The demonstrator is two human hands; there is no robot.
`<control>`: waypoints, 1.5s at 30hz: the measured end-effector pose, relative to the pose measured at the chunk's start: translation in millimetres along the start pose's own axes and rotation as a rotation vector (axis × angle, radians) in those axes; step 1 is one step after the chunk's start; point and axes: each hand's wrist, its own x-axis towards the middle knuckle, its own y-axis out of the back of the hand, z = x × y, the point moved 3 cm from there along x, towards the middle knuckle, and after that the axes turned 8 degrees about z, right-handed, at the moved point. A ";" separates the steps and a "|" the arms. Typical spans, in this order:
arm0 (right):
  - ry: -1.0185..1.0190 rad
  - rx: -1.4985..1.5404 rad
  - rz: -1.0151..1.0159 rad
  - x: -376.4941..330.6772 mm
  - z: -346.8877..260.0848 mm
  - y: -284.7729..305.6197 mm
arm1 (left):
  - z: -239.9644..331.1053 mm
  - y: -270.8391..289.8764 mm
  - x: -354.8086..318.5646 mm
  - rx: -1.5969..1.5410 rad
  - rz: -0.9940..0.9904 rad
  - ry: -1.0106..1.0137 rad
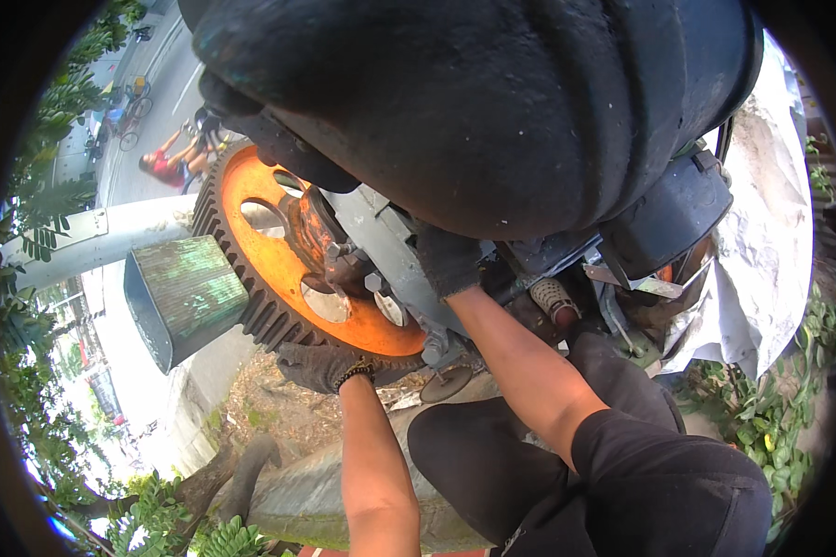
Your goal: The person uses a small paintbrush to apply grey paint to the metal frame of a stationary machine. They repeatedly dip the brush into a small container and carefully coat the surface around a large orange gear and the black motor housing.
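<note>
A large orange gear wheel with dark, greasy teeth stands tilted at the left of a machine. My left hand, in a dark grey knit glove, is closed on its lower toothed rim. My right hand, also gloved, reaches in beside a grey metal plate under a big black rounded casing; its fingers are hidden there. Bolts and an orange-smeared hub show at the gear's centre.
A worn green metal box stands left of the gear, near a white pole. Behind lies a road with a person in red. At the right are a dark motor-like housing, white sheeting and leafy plants.
</note>
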 end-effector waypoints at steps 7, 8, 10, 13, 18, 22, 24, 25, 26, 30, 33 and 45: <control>0.025 -0.113 -0.127 -10.4 7.0 -4.8 | -17.8 -6.7 6.8 -0.127 -0.022 0.075; 0.047 -0.130 -0.117 -12.9 18.0 -8.8 | -11.3 -4.9 3.7 -0.199 -0.010 0.119; 0.087 -0.188 -0.148 -13.9 46.7 -11.6 | 6.9 -1.0 -4.2 -0.386 0.045 0.248; 0.035 -0.101 -0.075 -17.6 10.5 -7.1 | 25.2 25.1 -9.8 -0.288 0.081 0.195; 0.087 -0.258 -0.192 -18.4 40.8 -8.0 | 24.7 12.9 -13.7 -0.188 0.131 0.061; 0.095 0.021 -0.076 -4.4 -12.2 14.6 | -7.6 5.5 2.3 -0.074 0.241 -0.043; 0.093 0.027 -0.051 2.8 -5.5 17.1 | 6.6 4.3 -6.3 -0.164 0.206 0.005; 0.107 0.003 -0.043 5.9 -2.1 19.5 | 13.1 4.4 -10.6 -0.217 0.177 0.042; 0.119 -0.011 -0.040 8.3 -5.2 21.3 | 18.5 9.0 -12.0 -0.261 0.159 0.080; 0.130 0.058 -0.098 20.7 -25.8 43.7 | 18.0 13.7 -10.8 -0.318 0.156 0.109; 0.018 0.145 -0.197 23.3 -35.8 60.0 | 13.0 13.7 -7.5 -0.319 0.162 0.095; -0.077 0.214 -0.389 25.9 -47.2 72.1 | -0.1 5.8 -5.6 0.039 0.158 -0.088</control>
